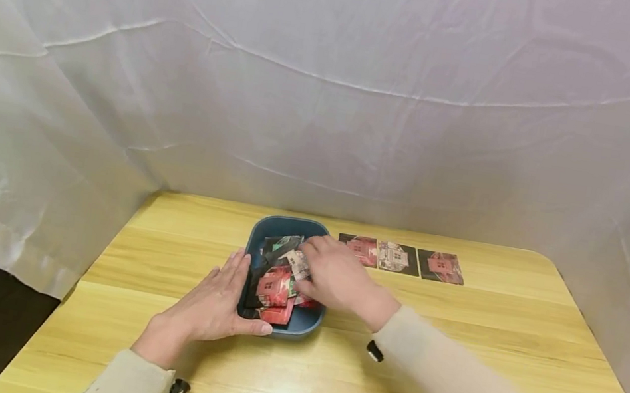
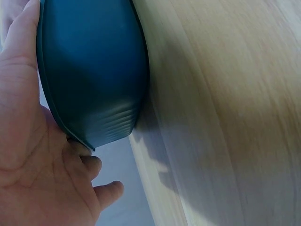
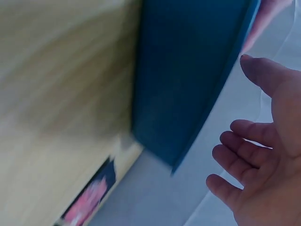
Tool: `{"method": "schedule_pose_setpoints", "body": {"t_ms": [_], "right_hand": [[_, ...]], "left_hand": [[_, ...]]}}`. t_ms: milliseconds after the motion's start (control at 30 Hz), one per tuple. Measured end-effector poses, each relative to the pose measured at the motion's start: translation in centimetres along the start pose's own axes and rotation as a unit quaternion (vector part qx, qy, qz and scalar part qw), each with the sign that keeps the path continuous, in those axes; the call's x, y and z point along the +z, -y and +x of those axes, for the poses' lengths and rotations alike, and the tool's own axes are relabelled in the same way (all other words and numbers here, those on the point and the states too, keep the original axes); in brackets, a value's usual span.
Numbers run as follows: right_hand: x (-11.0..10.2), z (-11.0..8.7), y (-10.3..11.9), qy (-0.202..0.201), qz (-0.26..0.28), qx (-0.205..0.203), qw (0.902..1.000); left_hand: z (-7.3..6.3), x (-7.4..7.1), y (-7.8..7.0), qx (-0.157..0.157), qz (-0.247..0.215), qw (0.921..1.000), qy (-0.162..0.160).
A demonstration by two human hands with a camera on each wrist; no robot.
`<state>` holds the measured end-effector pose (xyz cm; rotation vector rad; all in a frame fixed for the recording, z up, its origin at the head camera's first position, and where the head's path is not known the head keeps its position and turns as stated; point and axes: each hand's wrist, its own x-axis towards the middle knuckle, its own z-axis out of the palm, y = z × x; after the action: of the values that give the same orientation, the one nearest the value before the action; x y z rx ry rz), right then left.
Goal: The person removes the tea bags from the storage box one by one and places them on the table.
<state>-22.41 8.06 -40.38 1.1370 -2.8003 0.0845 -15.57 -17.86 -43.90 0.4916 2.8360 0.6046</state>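
A blue plastic bin (image 1: 305,329) stands on the table with a jumble of square printed cards (image 1: 275,286) inside, some red on black, one pale. Along the bin's left side lies my left hand (image 1: 216,300), fingers straight against the rim and thumb at the near edge. My right hand (image 1: 336,277) hovers over the bin's right side, its fingertips right above the cards. In the right wrist view its fingers (image 3: 237,160) are loosely bent and spread, with nothing seen between them. The left wrist view shows the bin's outer wall (image 2: 94,70) beside the palm.
Three cards lie in a row right of the bin near the table's back edge: a red one (image 1: 364,249), a pale one (image 1: 394,257) and another red one (image 1: 441,266). A wood-grain table (image 1: 480,354) carries everything. White cloth (image 1: 325,124) hangs behind and at the sides.
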Motion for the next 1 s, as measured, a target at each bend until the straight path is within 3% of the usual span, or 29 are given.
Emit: {"method": "schedule_pose_setpoints", "body": {"t_ms": [100,233,500,767,1000], "right_hand": [[0.6,0.6,1.6,-0.004,-0.010,-0.021,0.9997],[1.5,1.1,3.2,0.022,-0.014,-0.020,0.9995],[2.9,2.1,5.0,0.048,-0.044,-0.026,0.9975],[3.7,2.4,5.1,0.054,-0.054,-0.012,0.9970],[3.3,2.1,3.9,0.090,-0.047,0.002,0.9949]], "left_hand": [[0.0,0.0,0.0,0.001,-0.001,1.0000,0.001],[0.0,0.0,0.0,0.002,-0.003,1.0000,0.001],[0.1,0.1,0.0,0.005,-0.004,1.0000,-0.003],[0.1,0.2,0.1,0.006,-0.010,0.9999,-0.005],[0.1,0.0,0.2,0.003,-0.010,0.9999,0.000]]}}
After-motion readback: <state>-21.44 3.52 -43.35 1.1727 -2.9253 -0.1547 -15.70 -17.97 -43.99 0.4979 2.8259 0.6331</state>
